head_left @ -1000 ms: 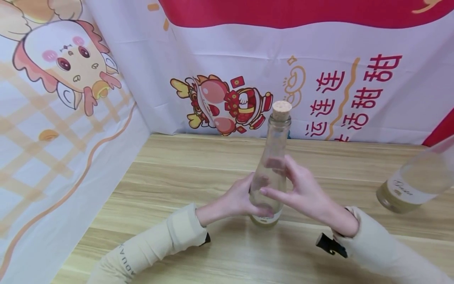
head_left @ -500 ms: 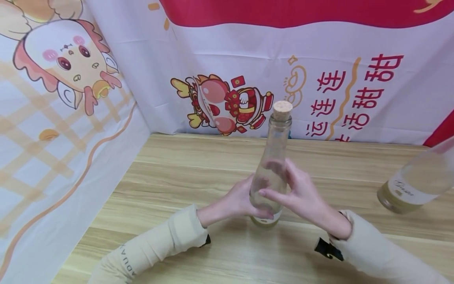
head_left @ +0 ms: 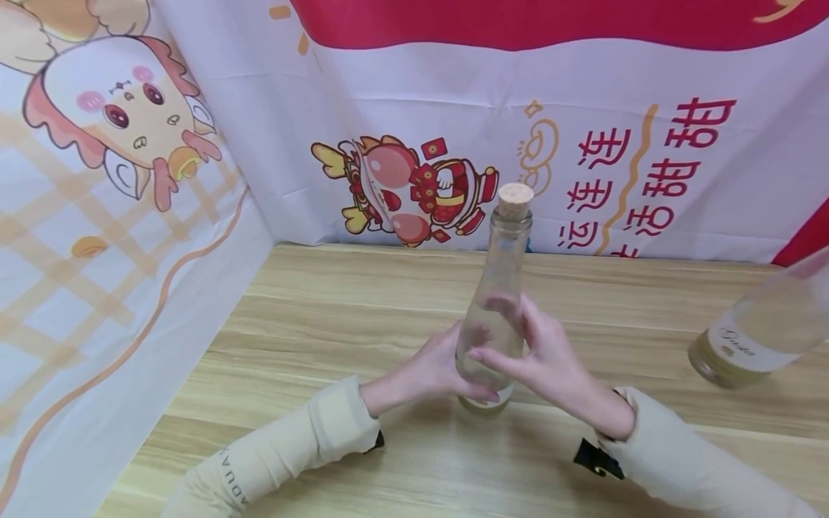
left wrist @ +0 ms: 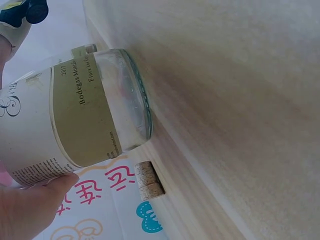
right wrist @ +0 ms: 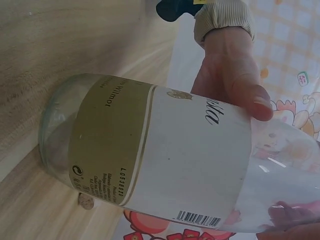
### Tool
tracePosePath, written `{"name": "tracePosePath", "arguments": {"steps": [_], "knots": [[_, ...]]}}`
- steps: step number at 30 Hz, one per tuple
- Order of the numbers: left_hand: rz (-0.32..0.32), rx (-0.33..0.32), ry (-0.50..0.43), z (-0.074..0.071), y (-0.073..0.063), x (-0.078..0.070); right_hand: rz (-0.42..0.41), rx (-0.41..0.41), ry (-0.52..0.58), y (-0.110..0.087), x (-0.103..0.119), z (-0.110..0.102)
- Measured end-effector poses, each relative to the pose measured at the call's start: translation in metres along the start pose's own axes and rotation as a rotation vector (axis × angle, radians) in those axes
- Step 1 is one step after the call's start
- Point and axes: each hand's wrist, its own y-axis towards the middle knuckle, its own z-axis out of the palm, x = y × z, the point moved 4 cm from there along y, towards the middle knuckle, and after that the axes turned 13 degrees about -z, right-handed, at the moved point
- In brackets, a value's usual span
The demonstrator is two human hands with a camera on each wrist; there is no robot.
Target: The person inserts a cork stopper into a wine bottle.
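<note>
A clear glass wine bottle [head_left: 507, 262] with a cork stopper [head_left: 515, 200] in its mouth stands upright between my two hands, its base right at the tabletop. My left hand [head_left: 424, 370] grips the lower body from the left, thumb across the near side. From the right, my right hand [head_left: 550, 360] holds the bottle a little higher, its thumb on the near side and fingers behind the glass. The wrist views show the bottle's white and olive label [left wrist: 82, 107]. A loose cork [left wrist: 149, 180] lies on the table beyond the base, hidden behind the bottle in the head view.
Another labelled bottle [head_left: 751, 345] stands at the right, cut off by the frame edge. A printed cloth [head_left: 388, 79] hangs at the table's back edge, and a plaid cartoon cloth [head_left: 116, 237] borders the left. The table [head_left: 324, 302] is wood-grained.
My right hand has slid slightly down and left on the bottle, and its forearm has shifted left. The bottle and my left hand have stayed nearly in place.
</note>
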Motion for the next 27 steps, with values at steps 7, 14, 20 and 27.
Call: {"name": "tracePosePath", "arguments": {"steps": [7,14,20,27], "knots": [[-0.003,-0.003,0.01,0.002,0.0,0.002,0.02,-0.002,0.02,-0.002,-0.002,0.001],[-0.007,-0.003,0.007,0.001,0.0,0.002,-0.007,-0.016,0.065,-0.001,-0.003,0.001],[0.022,-0.014,0.005,-0.001,0.001,-0.002,-0.012,-0.023,0.15,0.002,0.0,-0.004],[0.028,-0.022,-0.016,-0.014,0.01,-0.024,0.019,-0.039,0.116,0.019,0.008,-0.022]]}}
